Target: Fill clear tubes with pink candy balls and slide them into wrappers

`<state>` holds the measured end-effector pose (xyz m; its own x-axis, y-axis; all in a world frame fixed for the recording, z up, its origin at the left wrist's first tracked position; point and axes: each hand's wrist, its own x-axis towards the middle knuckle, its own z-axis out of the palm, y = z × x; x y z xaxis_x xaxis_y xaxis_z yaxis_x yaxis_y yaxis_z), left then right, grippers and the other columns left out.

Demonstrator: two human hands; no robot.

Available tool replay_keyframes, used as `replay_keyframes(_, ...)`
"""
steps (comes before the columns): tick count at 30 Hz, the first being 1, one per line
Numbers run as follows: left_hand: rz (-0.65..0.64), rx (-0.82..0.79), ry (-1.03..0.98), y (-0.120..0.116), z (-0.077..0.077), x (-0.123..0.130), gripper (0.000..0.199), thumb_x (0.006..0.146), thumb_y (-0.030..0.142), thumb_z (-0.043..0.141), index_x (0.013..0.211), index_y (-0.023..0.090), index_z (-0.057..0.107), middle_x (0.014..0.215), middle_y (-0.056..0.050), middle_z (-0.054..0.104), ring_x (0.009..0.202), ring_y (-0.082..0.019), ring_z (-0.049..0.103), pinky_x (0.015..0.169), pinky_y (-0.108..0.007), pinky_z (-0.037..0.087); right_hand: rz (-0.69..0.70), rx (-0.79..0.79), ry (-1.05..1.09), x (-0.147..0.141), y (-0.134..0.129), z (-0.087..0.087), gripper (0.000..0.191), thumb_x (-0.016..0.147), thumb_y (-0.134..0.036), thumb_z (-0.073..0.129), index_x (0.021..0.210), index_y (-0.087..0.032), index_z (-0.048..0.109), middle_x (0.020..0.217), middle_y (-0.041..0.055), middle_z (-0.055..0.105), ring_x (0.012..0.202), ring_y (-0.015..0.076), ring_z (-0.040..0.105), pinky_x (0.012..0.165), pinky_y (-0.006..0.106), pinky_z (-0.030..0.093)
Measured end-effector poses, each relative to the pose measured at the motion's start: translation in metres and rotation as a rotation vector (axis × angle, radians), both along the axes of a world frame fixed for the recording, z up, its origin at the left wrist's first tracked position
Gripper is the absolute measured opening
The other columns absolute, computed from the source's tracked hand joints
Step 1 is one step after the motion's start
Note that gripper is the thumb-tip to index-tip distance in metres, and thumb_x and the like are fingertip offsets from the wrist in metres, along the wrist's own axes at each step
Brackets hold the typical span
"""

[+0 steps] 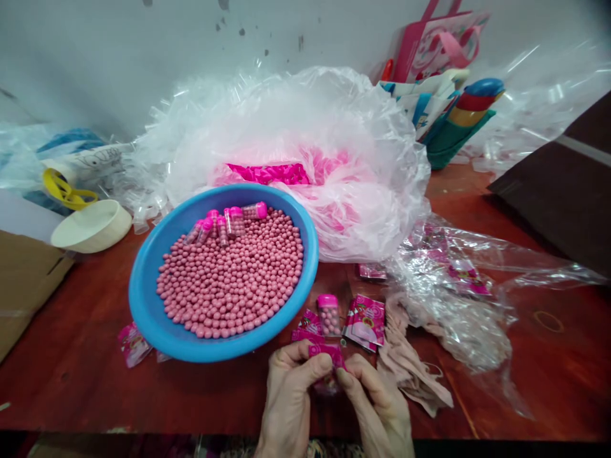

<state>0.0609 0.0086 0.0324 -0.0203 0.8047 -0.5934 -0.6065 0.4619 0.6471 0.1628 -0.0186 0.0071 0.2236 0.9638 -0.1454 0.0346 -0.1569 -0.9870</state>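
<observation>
The grip is shared: the left hand (292, 397) and the right hand (379, 401) both pinch a pink printed packet (324, 350) between thumbs and fingertips, near the front edge of the bench (71, 388). The left thumb presses on its face, while the right fingertips are at its right edge; its lower part is see-through and too blurred to read.

Just beyond the grip is a clear jar (329, 318) with a pink cap, filled with pink beads. To the jar's left lie more printed sachets (308, 324); to its right, a small stack of pink cards or packets (366, 320). A crumpled beige cloth (405, 366) lies right of the grip, near the right hand, and past it spreads a clear plastic bag (458, 324) with pink packets about it.

Left of the grip and farther off sits a blue basin (143, 299) holding a broad layer of loose beads (229, 286) — several pink-capped vials (229, 222) lie on them toward the far rim. Behind the basin, well beyond the grip, a large milky plastic bag (353, 121) bulges — bright pink pieces (272, 173) show at its front. Far left of the grip stands a white bowl (95, 230), near a cardboard box (26, 280).
</observation>
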Motion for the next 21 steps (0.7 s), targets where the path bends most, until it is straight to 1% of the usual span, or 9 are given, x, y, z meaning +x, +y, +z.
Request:
replay_keyframes(3,0.027,-0.053,-0.077,0.001,0.002,0.006,0.018,0.053,0.020,0.083,0.060,0.014,0.068,0.059,0.000,0.068,0.056,-0.009,0.057,0.061,-0.021,0.047,-0.053,-0.006,-0.031,0.009,-0.004,0.003,0.032,0.081,-0.041,0.058,0.057,-0.020,0.058,0.056,-0.0022,0.050,0.053,0.0128,0.047,0.054,0.022,0.041)
replay_keyframes(6,0.040,-0.089,-0.143,0.005,0.006,0.012,0.021,0.054,0.020,0.083,0.067,0.013,0.067,0.063,-0.001,0.068,0.060,-0.011,0.059,0.066,-0.024,0.047,-0.038,-0.073,0.012,0.020,-0.005,0.004,0.023,0.075,-0.046,0.065,0.075,-0.023,0.070,0.068,0.0007,0.064,0.068,0.0181,0.061,0.066,0.025,0.050)
replay_keyframes(8,0.026,-0.073,-0.164,0.007,0.009,0.015,0.021,0.057,0.020,0.081,0.070,0.012,0.067,0.064,-0.002,0.068,0.061,-0.011,0.058,0.066,-0.024,0.046,0.001,-0.130,0.065,0.022,-0.004,0.008,0.025,0.067,-0.041,0.073,0.085,-0.024,0.072,0.077,0.0025,0.071,0.076,0.0208,0.065,0.071,0.027,0.053)
replay_keyframes(9,0.012,-0.058,-0.168,0.007,0.011,0.017,0.020,0.058,0.019,0.081,0.070,0.012,0.066,0.064,-0.002,0.068,0.060,-0.011,0.058,0.065,-0.024,0.045,-0.004,-0.153,0.097,0.022,-0.003,0.011,0.024,0.064,-0.038,0.076,0.084,-0.024,0.073,0.077,0.0022,0.072,0.073,0.0201,0.066,0.068,0.026,0.054)
replay_keyframes(12,-0.004,-0.023,-0.177,0.005,0.015,0.022,0.021,0.056,0.018,0.081,0.068,0.013,0.064,0.063,-0.001,0.067,0.059,-0.010,0.056,0.063,-0.022,0.044,-0.162,-0.187,0.187,0.016,0.000,0.024,0.016,0.060,-0.031,0.079,0.074,-0.026,0.073,0.070,-0.0008,0.073,0.062,0.0154,0.067,0.060,0.020,0.054)
replay_keyframes(14,0.002,0.008,-0.176,0.004,0.017,0.024,0.025,0.054,0.020,0.083,0.069,0.013,0.064,0.066,-0.002,0.067,0.061,-0.011,0.056,0.064,-0.022,0.044,-0.264,-0.180,0.189,0.016,0.001,0.032,0.020,0.057,-0.029,0.080,0.076,-0.028,0.074,0.071,-0.0018,0.075,0.062,0.0153,0.069,0.060,0.019,0.055)
replay_keyframes(17,0.000,0.062,-0.152,0.005,0.025,0.024,0.028,0.053,0.024,0.085,0.068,0.014,0.064,0.066,-0.001,0.067,0.061,-0.011,0.056,0.061,-0.021,0.043,-0.203,-0.031,-0.014,0.026,0.001,0.036,0.014,0.065,-0.026,0.075,0.079,-0.029,0.075,0.072,-0.0015,0.076,0.058,0.0162,0.070,0.057,0.021,0.057)
replay_keyframes(19,-0.031,0.104,-0.135,0.007,0.033,0.019,0.030,0.050,0.027,0.086,0.066,0.014,0.064,0.064,0.000,0.065,0.059,-0.010,0.055,0.058,-0.020,0.042,-0.094,0.212,-0.219,0.035,0.002,0.037,0.015,0.073,-0.021,0.070,0.084,-0.030,0.075,0.074,-0.0017,0.076,0.057,0.0169,0.070,0.057,0.023,0.057)
replay_keyframes(21,-0.080,0.169,-0.106,0.010,0.042,0.013,0.031,0.048,0.028,0.087,0.065,0.014,0.065,0.064,0.000,0.063,0.059,-0.010,0.054,0.057,-0.019,0.042,0.007,0.467,-0.407,0.040,0.006,0.039,0.026,0.079,-0.015,0.065,0.100,-0.029,0.072,0.081,-0.0011,0.076,0.067,0.0179,0.072,0.064,0.024,0.058)
